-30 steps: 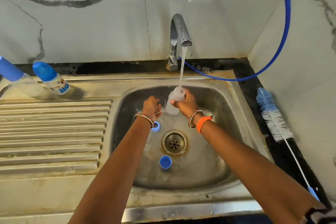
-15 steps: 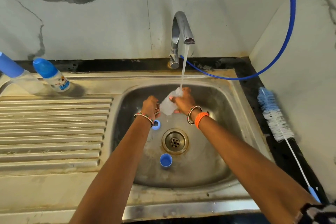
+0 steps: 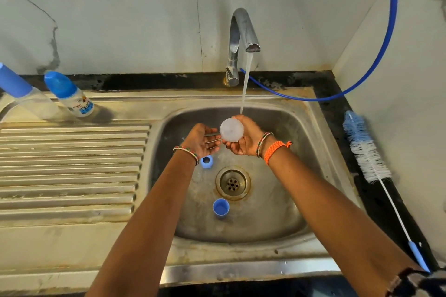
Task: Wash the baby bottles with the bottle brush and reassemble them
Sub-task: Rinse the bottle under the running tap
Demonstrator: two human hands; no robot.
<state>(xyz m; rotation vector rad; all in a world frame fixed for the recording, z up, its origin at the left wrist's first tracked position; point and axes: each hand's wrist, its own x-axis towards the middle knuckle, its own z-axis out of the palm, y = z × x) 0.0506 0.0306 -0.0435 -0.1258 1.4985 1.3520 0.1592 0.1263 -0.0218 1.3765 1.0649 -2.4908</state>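
Nearest you, your two forearms reach in from the bottom edge, and a dark patterned sleeve (image 3: 415, 282) at the lower right is cut off by the frame. Between your arms, on the floor of the steel sink (image 3: 277, 229), a blue cap (image 3: 220, 208) lies open side up, just in front of the drain (image 3: 233, 183). A second blue piece (image 3: 207, 161) sits left of the drain, partly hidden under your left wrist, so you cannot tell exactly what part it is.

Above the drain, your right hand (image 3: 243, 140) grips the clear bottle (image 3: 231, 129), fingers curled round its body; the bottle's round base faces you, so its neck and opening are hidden behind it. Your left hand (image 3: 202, 138) is released, palm up with fingers straight, just beside the bottle; whether the fingertips touch it is unclear. Water from the tap (image 3: 241, 41) falls onto the far side of your right hand.

To the right, the bottle brush (image 3: 366, 149) lies on the dark counter, its handle end reaching the frame's lower corner. Far left, behind the ribbed drainboard (image 3: 70, 169), stand two capped bottles: one with a label (image 3: 70, 94), too small to read, and one (image 3: 21, 94) cut off by the edge. A blue hose (image 3: 386, 41) loops along the wall.
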